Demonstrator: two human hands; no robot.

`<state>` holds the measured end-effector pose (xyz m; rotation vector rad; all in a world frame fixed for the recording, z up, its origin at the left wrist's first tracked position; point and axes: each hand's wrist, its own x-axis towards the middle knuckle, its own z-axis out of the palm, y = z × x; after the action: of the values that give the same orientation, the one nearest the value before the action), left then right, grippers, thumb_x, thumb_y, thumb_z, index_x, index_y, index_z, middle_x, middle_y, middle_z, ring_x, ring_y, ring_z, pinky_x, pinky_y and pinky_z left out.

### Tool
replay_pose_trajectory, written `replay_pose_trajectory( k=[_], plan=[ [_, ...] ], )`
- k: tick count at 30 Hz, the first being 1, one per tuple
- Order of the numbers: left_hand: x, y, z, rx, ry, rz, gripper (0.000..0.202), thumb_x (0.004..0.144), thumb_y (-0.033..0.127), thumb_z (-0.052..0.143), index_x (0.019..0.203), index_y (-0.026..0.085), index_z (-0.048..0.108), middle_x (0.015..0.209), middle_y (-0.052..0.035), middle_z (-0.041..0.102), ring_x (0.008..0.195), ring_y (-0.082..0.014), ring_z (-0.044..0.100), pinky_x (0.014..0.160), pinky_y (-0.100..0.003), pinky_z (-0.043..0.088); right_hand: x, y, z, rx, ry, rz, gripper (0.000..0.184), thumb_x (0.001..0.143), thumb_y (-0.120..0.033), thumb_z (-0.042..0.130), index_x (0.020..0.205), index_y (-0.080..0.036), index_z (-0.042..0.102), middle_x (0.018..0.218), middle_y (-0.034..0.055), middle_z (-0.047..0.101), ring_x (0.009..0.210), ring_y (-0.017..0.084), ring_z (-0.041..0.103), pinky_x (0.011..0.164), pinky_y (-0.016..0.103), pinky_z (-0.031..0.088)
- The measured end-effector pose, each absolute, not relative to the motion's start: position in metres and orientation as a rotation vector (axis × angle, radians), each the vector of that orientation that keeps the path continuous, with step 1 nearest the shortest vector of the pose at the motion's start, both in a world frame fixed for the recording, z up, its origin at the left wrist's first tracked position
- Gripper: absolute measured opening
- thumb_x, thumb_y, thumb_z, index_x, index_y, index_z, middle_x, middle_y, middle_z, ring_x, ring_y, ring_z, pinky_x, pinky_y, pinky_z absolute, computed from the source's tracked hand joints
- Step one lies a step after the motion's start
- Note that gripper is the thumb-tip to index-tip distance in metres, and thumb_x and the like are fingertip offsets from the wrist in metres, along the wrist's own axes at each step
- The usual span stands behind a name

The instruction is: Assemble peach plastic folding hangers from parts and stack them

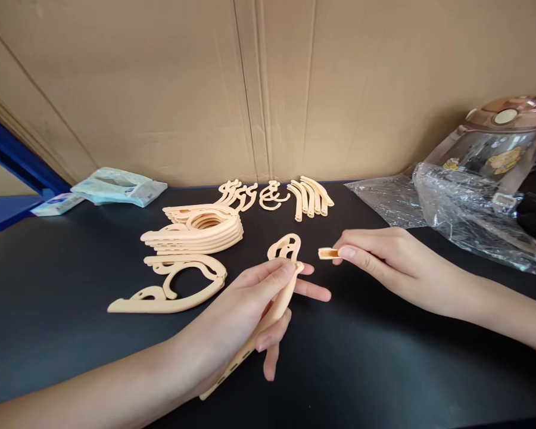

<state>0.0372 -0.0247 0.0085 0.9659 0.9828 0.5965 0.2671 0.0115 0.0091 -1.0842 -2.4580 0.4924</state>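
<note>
My left hand (254, 304) is closed around a long peach plastic hanger arm (277, 298), whose looped end (286, 246) sticks up past my fingers. My right hand (384, 256) pinches the end of another peach plastic piece (327, 253), most of it hidden by my fingers. The two pieces are a short gap apart above the black table (384, 369).
A stack of assembled peach hangers (196, 229) and one folded hanger (174, 286) lie left of my hands. Loose hooks (250, 195) and curved arms (310, 196) sit at the back. Tissue packs (116, 186) are far left, a crumpled clear bag (455, 208) and bottle (500, 140) at right.
</note>
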Motion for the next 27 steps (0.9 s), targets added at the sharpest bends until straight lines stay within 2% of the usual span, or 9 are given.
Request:
replay_pose_trajectory(
  k=[2,4,6,8,12,18,22,27],
  plan=[
    [0.037,-0.024,0.007,0.970,0.963,0.593,0.036,0.101,0.043,0.044,0.115,0.017,0.063,0.076,-0.0021,0.072,0.032,-0.0020,0.035,0.038,-0.017,0.050,0.267,0.010,0.010,-1.113,-2.524,0.511,0.043,0.104,-0.043,0.031,0.071,-0.021,0.048,0.059,-0.0045,0.043,0.051,0.010,0.043,0.055,0.026,0.032],
    [0.036,-0.024,0.005,0.979,0.943,0.580,0.041,0.100,0.046,0.043,0.114,0.014,0.065,0.051,0.0029,0.060,0.034,-0.0056,0.043,0.044,-0.018,0.052,0.266,0.008,0.011,-1.127,-2.585,0.549,0.045,0.104,-0.044,0.027,0.069,-0.021,0.044,0.055,-0.0055,0.037,0.047,0.010,0.038,0.052,0.026,0.028],
    [0.035,-0.024,0.005,0.990,0.943,0.571,0.044,0.100,0.048,0.042,0.114,0.013,0.066,0.039,0.0058,0.048,0.036,-0.0082,0.049,0.046,-0.017,0.050,0.265,0.006,0.012,-1.101,-2.619,0.631,0.046,0.105,-0.044,0.026,0.072,-0.021,0.047,0.054,-0.0059,0.038,0.047,0.009,0.040,0.052,0.025,0.028],
    [0.035,-0.025,0.006,0.998,0.955,0.559,0.046,0.100,0.049,0.042,0.117,0.014,0.066,0.037,0.0060,0.047,0.037,-0.0085,0.052,0.048,-0.016,0.049,0.265,0.005,0.011,-1.070,-2.648,0.667,0.047,0.104,-0.045,0.027,0.072,-0.020,0.049,0.054,-0.0060,0.038,0.047,0.008,0.041,0.051,0.024,0.028],
    [0.035,-0.026,0.008,0.984,0.967,0.560,0.045,0.099,0.050,0.045,0.122,0.016,0.064,0.039,0.0052,0.051,0.038,-0.0083,0.053,0.050,-0.016,0.047,0.266,0.005,0.007,-1.054,-2.713,0.538,0.049,0.102,-0.050,0.033,0.064,-0.020,0.038,0.052,-0.0060,0.034,0.045,0.008,0.033,0.048,0.025,0.022],
    [0.035,-0.023,0.008,0.902,0.882,0.542,0.040,0.099,0.044,0.049,0.112,0.012,0.069,0.047,-0.0020,0.063,0.043,-0.0082,0.057,0.055,-0.015,0.049,0.266,0.004,0.003,-0.922,-2.697,0.464,0.046,0.100,-0.048,0.043,0.064,-0.019,0.038,0.055,-0.0062,0.037,0.046,0.007,0.030,0.048,0.024,0.021],
    [0.033,-0.019,0.007,0.862,0.816,0.536,0.040,0.097,0.041,0.053,0.127,0.016,0.064,0.052,-0.0030,0.066,0.048,-0.0108,0.063,0.056,-0.018,0.054,0.265,0.003,0.003,-0.928,-2.660,0.388,0.046,0.099,-0.048,0.045,0.064,-0.019,0.042,0.054,-0.0066,0.039,0.046,0.006,0.031,0.048,0.023,0.021],
    [0.029,-0.015,0.007,0.890,0.810,0.510,0.054,0.096,0.042,0.055,0.145,0.021,0.046,0.056,-0.0043,0.070,0.055,-0.0117,0.067,0.061,-0.018,0.056,0.267,0.003,0.004,-0.926,-2.672,0.248,0.048,0.098,-0.050,0.046,0.063,-0.018,0.047,0.054,-0.0063,0.042,0.047,0.006,0.034,0.049,0.024,0.022]
  ],
)
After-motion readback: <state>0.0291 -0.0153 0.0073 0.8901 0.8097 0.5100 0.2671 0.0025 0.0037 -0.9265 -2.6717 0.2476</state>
